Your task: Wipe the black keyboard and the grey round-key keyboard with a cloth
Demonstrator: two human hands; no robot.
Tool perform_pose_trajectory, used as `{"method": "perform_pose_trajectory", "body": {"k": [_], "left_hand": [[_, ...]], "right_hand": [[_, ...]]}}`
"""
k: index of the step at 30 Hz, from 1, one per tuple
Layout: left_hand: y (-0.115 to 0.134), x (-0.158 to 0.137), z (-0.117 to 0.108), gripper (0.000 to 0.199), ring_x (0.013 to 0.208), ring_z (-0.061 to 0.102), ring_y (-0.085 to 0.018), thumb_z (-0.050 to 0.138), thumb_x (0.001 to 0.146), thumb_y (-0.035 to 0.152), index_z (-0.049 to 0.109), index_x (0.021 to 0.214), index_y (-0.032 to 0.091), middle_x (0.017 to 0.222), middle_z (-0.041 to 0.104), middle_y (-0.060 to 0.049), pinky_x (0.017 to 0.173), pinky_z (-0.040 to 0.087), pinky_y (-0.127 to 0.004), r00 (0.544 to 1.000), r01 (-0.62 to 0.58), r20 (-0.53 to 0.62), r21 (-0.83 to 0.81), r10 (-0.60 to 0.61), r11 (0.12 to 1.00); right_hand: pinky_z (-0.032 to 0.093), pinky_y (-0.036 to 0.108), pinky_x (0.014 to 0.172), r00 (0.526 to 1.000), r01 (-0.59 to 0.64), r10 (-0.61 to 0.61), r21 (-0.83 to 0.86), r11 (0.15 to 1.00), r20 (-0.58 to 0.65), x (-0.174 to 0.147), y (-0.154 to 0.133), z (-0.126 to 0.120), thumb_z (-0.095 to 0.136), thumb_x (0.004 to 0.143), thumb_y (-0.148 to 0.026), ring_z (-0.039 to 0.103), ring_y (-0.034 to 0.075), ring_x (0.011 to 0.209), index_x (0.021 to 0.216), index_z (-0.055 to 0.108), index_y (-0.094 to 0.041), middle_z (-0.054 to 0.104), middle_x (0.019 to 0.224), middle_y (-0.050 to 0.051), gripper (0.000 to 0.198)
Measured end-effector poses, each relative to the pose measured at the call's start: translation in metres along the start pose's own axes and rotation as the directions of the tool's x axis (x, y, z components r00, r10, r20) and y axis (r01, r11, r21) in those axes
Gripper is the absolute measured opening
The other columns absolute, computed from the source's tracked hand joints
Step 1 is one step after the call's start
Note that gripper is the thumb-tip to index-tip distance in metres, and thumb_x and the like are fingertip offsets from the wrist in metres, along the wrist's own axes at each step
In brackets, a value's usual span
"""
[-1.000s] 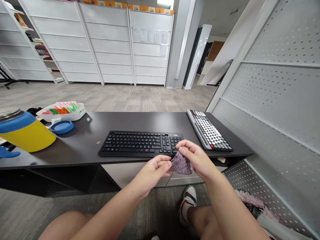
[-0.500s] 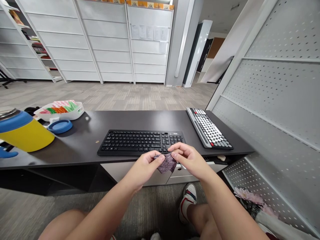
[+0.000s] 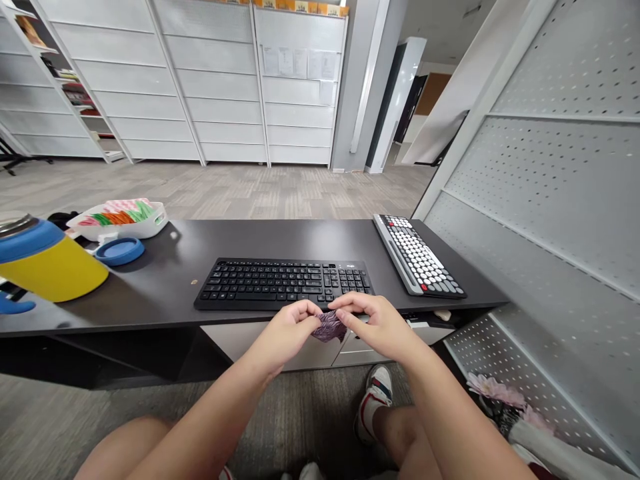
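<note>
A small piece of purple-and-dark striped cloth [image 3: 329, 328] hangs between my two hands, just in front of the desk's near edge. My left hand [image 3: 291, 330] pinches its left side between thumb and fingers. On the other side, my right hand [image 3: 370, 320] grips its upper right edge with thumb and forefinger. The cloth looks gathered and partly folded, and my fingertips hide its top. Right behind my hands lies a black keyboard [image 3: 270, 283] on the dark desk [image 3: 280, 239].
A second keyboard with white round keys [image 3: 417, 257] lies slanted at the right. At the left are a yellow and blue tumbler [image 3: 55, 267], a blue lid [image 3: 120, 251] and a white basket [image 3: 145, 228] of colourful items. A perforated panel [image 3: 550, 180] borders the right side.
My right hand has shifted slightly left, closer to my left hand. The cloth between them is more bunched and hangs less far down.
</note>
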State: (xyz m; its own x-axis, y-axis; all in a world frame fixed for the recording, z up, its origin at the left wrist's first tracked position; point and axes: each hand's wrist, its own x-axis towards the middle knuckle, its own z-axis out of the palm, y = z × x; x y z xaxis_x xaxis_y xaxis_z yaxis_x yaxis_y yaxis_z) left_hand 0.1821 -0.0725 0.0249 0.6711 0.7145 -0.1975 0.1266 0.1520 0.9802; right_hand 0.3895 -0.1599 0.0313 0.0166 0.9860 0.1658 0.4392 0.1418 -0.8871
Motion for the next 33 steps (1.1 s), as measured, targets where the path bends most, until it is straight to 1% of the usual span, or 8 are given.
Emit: {"method": "perform_pose_trajectory", "body": {"k": [5,9,16,22,25,28,30,33], "left_hand": [[-0.003,0.003,0.000,0.011,0.094,0.066,-0.021,0.067,0.085,0.029,0.070,0.087,0.019,0.093,0.073,-0.003,0.092,0.047,-0.034,0.998,0.047,0.028,0.055,-0.048,0.997],[-0.004,0.002,0.001,0.014,0.093,0.067,-0.022,0.068,0.086,0.032,0.071,0.089,0.018,0.094,0.074,-0.005,0.094,0.047,-0.036,0.996,0.065,0.058,-0.002,-0.064,0.998],[-0.005,0.001,0.002,0.022,0.078,0.057,-0.015,0.067,0.089,0.039,0.069,0.093,0.017,0.088,0.066,-0.001,0.073,0.041,-0.029,0.997,0.069,0.034,0.014,-0.069,0.998],[-0.006,0.001,0.002,0.021,0.075,0.057,-0.014,0.065,0.092,0.039,0.067,0.091,0.018,0.083,0.065,0.000,0.071,0.042,-0.027,0.998,0.031,0.061,0.060,-0.034,0.998],[-0.001,-0.001,0.003,0.025,0.071,0.059,-0.014,0.065,0.094,0.043,0.067,0.094,0.019,0.082,0.067,0.000,0.068,0.044,-0.027,0.995,0.055,0.080,0.024,-0.056,0.998],[0.005,-0.004,0.003,0.025,0.074,0.060,-0.014,0.065,0.095,0.043,0.069,0.093,0.019,0.084,0.069,0.000,0.070,0.045,-0.027,0.997,-0.014,0.077,0.087,0.008,0.996],[0.006,-0.005,0.002,0.023,0.075,0.062,-0.015,0.064,0.097,0.041,0.069,0.094,0.019,0.085,0.070,0.000,0.072,0.046,-0.027,0.995,-0.055,0.090,0.124,0.044,0.991],[0.007,-0.007,0.000,0.022,0.084,0.067,-0.018,0.062,0.099,0.040,0.070,0.097,0.019,0.090,0.074,-0.002,0.080,0.050,-0.029,0.988,-0.091,0.135,0.121,0.074,0.988]], "right_hand": [[0.057,0.028,0.077,1.000,-0.013,0.014,0.036,0.999,-0.012,-0.001,-0.002,0.002,0.066,0.099,-0.032,0.077,0.018,0.089,0.112,0.078,-0.027,0.082,0.103,0.001,0.018],[0.058,0.029,0.079,1.000,-0.013,0.013,0.046,0.999,-0.015,-0.001,-0.004,0.003,0.067,0.099,-0.035,0.076,0.018,0.089,0.110,0.079,-0.026,0.081,0.103,0.002,0.018],[0.058,0.030,0.078,0.999,-0.020,0.021,0.038,0.999,-0.037,-0.001,-0.002,0.005,0.068,0.099,-0.036,0.074,0.017,0.082,0.109,0.079,-0.026,0.081,0.097,0.002,0.018],[0.057,0.030,0.073,0.990,-0.067,0.093,0.222,0.973,-0.108,0.001,0.002,0.005,0.071,0.099,-0.044,0.073,0.018,0.082,0.114,0.076,-0.024,0.080,0.095,0.004,0.026],[0.058,0.030,0.076,0.985,-0.145,0.168,0.372,0.917,-0.030,0.003,0.005,0.004,0.079,0.093,-0.045,0.072,0.018,0.087,0.129,0.069,-0.026,0.078,0.101,0.004,0.043],[0.058,0.030,0.076,0.970,-0.233,0.233,0.482,0.844,0.060,0.004,0.007,0.001,0.090,0.083,-0.042,0.071,0.016,0.086,0.136,0.064,-0.026,0.076,0.101,0.002,0.062],[0.058,0.029,0.077,0.959,-0.283,0.255,0.514,0.810,0.128,0.004,0.008,0.000,0.095,0.077,-0.039,0.070,0.015,0.085,0.130,0.067,-0.024,0.076,0.100,0.002,0.062],[0.058,0.031,0.080,0.936,-0.344,0.244,0.522,0.780,0.253,0.003,0.007,-0.001,0.097,0.074,-0.038,0.070,0.016,0.086,0.107,0.073,-0.020,0.076,0.097,0.003,0.045]]}}
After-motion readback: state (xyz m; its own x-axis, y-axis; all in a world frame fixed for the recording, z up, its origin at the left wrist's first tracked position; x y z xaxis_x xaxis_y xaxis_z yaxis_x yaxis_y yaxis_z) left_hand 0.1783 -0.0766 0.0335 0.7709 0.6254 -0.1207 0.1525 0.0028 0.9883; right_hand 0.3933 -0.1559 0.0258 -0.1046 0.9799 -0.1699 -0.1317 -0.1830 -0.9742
